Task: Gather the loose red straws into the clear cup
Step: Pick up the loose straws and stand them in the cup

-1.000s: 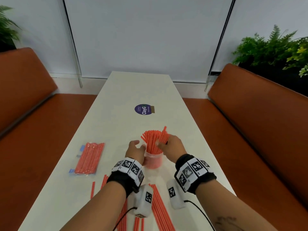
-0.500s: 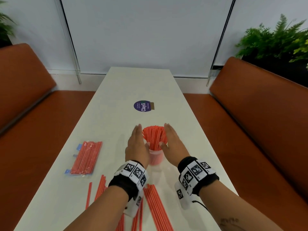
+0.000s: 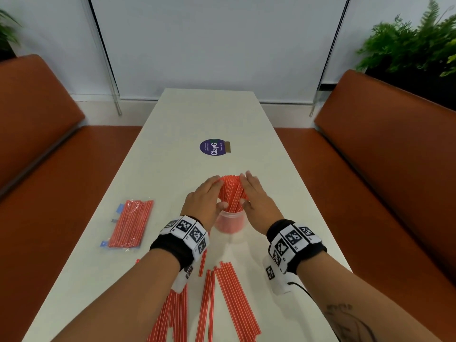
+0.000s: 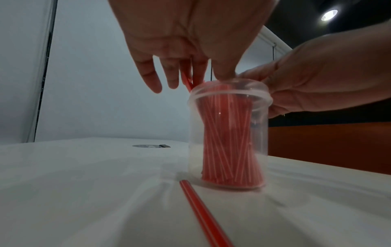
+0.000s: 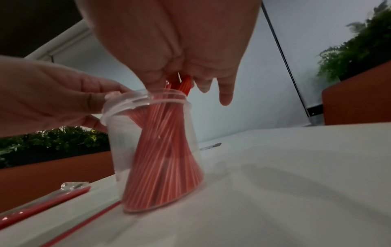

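A clear cup (image 3: pixel 229 222) stands mid-table, packed with an upright bundle of red straws (image 3: pixel 232 193). My left hand (image 3: pixel 212 193) and right hand (image 3: pixel 249 188) flank the bundle, fingers straight, palms pressing its two sides above the rim. In the left wrist view the left hand (image 4: pixel 190 41) reaches down onto the straws over the cup (image 4: pixel 228 133), its thumb at the rim. In the right wrist view the right hand (image 5: pixel 180 41) presses the straws above the cup (image 5: pixel 152 150). Several loose red straws (image 3: pixel 234 297) lie on the table near me, under my forearms.
A sealed clear packet of red straws (image 3: pixel 130 223) lies at the left of the white table (image 3: pixel 172 124). A round purple sticker (image 3: pixel 214 147) sits beyond the cup. Brown benches (image 3: pixel 394 156) run along both sides, with plants (image 3: pixel 407 45) behind.
A second ago my right hand pinched straws at the top of the bundle and my left held the cup. Both hands have since flattened against the bundle and squeezed it narrower.
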Tool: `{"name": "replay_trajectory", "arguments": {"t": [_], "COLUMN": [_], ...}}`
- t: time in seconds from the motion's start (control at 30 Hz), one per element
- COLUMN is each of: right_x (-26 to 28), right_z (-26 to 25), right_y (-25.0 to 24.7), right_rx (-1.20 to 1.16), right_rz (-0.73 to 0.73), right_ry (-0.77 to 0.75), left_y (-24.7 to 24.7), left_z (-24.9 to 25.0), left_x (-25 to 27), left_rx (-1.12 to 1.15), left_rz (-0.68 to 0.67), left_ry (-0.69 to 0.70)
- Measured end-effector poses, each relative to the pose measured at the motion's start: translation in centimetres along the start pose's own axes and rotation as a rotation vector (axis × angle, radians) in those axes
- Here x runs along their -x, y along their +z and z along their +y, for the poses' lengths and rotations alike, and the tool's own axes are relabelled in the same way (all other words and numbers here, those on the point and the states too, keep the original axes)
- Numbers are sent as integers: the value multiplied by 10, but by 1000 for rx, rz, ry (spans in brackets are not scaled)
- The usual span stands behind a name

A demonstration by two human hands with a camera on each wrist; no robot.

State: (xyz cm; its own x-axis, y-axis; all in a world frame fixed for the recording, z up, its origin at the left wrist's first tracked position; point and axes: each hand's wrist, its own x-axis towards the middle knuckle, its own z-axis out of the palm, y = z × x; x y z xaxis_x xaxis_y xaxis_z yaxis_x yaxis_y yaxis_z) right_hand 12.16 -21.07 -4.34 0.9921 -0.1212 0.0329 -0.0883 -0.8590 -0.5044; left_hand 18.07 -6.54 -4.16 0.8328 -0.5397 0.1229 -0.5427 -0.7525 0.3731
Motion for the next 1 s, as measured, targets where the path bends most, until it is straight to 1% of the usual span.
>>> {"name": "replay_trajectory", "arguments": {"t": [0.07, 0.13, 0.17, 0.2, 0.23, 0.27, 0.3, 0.4, 0.47, 0.5, 0.53, 0.63, 0.7, 0.77, 0.83, 0.87, 0.93, 1.0], "right_x": [4, 13, 20, 27, 35, 42, 48, 56, 57, 57, 56, 55, 53, 50, 46, 43, 40, 39], "right_z": [-4, -12, -17, -24, -32, -39, -46, -60, -64, -65, -66, -69, -73, -78, -84, -87, -95, -102], "right_y": [-3, -11, -13, -14, -13, -9, -4, 17, 34, 42, 50, 64, 67, 68, 68, 69, 72, 77], "right_rx": [52, 42, 30, 31, 43, 52, 71, 232, 338, 400, 461, 608, 600, 528, 502, 500, 516, 510], "right_rz": [72, 244, 331, 378, 366, 306, 209, -188, -426, -504, -547, -542, -507, -436, -331, -302, -314, -361], "right_ry": [5, 8, -21, -69, -120, -159, -170, -119, -66, -59, -69, -142, -124, -70, -12, 38, 111, 188], "left_y": [-4, -12, -17, -21, -24, -28, -30, -33, -32, -32, -32, -32, -32, -31, -31, -31, -30, -29], "left_z": [-2, -8, -12, -17, -22, -27, -31, -40, -45, -48, -51, -59, -63, -65, -66, -66, -66, -64], "left_x": [4, 10, 15, 20, 26, 33, 40, 63, 78, 85, 92, 111, 122, 129, 135, 137, 141, 146], "left_rx": [63, 85, 79, 74, 73, 74, 68, 19, 21, 24, 24, 48, 78, 98, 103, 101, 102, 92], "left_rz": [13, 22, 16, -3, -32, -69, -112, -256, -299, -305, -304, -295, -286, -274, -257, -251, -254, -262], "left_ry": [-41, -116, -144, -164, -184, -213, -248, -346, -401, -421, -437, -490, -521, -544, -555, -554, -550, -542]}}
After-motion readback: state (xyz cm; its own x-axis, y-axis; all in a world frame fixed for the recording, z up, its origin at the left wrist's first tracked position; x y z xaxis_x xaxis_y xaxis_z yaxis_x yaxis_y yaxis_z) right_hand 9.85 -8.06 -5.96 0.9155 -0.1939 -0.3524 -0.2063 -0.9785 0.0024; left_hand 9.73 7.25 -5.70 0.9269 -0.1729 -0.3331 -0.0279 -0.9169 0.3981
